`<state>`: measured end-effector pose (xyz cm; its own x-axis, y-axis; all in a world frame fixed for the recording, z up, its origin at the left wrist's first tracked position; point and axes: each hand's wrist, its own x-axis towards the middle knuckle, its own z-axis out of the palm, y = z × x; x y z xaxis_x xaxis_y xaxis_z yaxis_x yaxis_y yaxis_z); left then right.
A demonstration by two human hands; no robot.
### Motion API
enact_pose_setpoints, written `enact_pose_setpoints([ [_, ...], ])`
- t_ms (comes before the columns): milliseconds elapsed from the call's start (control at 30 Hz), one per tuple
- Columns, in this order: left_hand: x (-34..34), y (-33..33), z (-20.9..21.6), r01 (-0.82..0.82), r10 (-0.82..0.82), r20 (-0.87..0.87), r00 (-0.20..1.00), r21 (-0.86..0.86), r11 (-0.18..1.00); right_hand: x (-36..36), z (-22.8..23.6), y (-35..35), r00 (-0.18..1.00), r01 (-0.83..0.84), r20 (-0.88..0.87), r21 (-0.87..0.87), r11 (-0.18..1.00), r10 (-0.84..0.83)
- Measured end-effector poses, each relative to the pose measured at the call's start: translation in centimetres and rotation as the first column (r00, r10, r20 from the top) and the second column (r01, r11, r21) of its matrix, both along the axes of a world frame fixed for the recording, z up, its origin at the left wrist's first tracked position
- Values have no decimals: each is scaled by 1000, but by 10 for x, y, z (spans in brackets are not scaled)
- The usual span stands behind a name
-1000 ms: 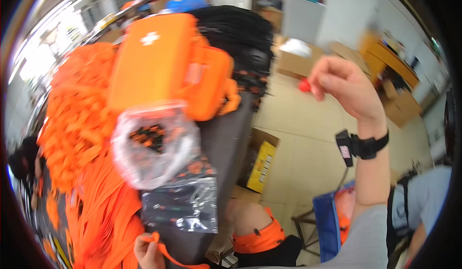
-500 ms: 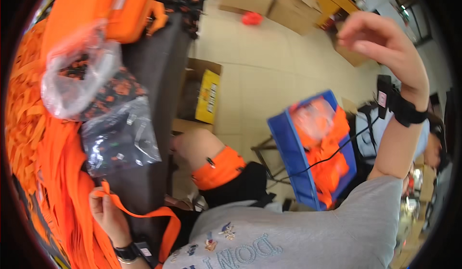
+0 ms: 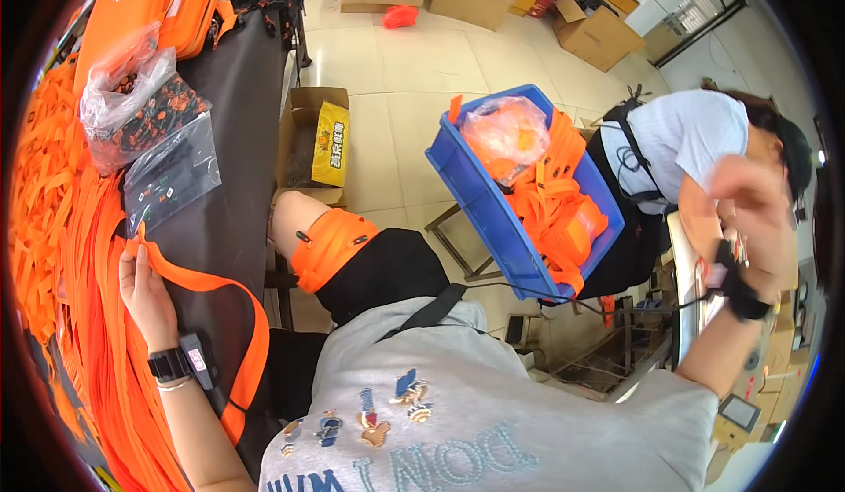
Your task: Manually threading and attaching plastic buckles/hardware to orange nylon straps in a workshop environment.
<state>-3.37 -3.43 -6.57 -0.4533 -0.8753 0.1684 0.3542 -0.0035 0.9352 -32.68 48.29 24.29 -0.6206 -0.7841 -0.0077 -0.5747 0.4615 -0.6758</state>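
Note:
My left hand pinches the end of an orange webbing strap at the edge of the dark table. From those fingers the strap arcs to the right, then falls beside my forearm, where a small black piece sits on it. Long orange straps lie bundled just left of that hand. Past its fingertips is a clear plastic bag with small dark pieces inside. My right hand is raised at the far right, smeared by motion, so its fingers cannot be read. More orange straps with black fittings wrap my thigh.
A blue bin of orange straps and a bagged bundle stands right of my leg. Beyond it a person in a light shirt bends over. Orange cases and a bag of black-and-orange pieces lie on the table. An open carton sits beside it.
My right hand has come down from its higher raised position. My left hand still pinches the strap. The whole view has shifted, bringing more of the blue bin and the other person into sight.

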Motion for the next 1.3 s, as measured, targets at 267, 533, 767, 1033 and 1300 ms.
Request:
enact_pose_setpoints([
  [267,-4,-12,-7,60,-60,-2,998,-4,998,54,-379,120,944,-329,291,770,547,158],
  [533,1,-24,-18,87,-86,39,996,-33,996,51,-168,104,958,-207,138,941,268,252],
  [767,12,-40,-40,-9,192,321,927,-492,870,19,122,-87,871,-356,61,763,540,488],
  [1033,8,-14,-9,69,239,284,929,-766,639,54,221,-299,549,-62,-649,597,800,527],
  [1300,-2,32,33,-52,157,277,948,-350,935,82,189,-501,293,-239,-887,294,925,358],
])
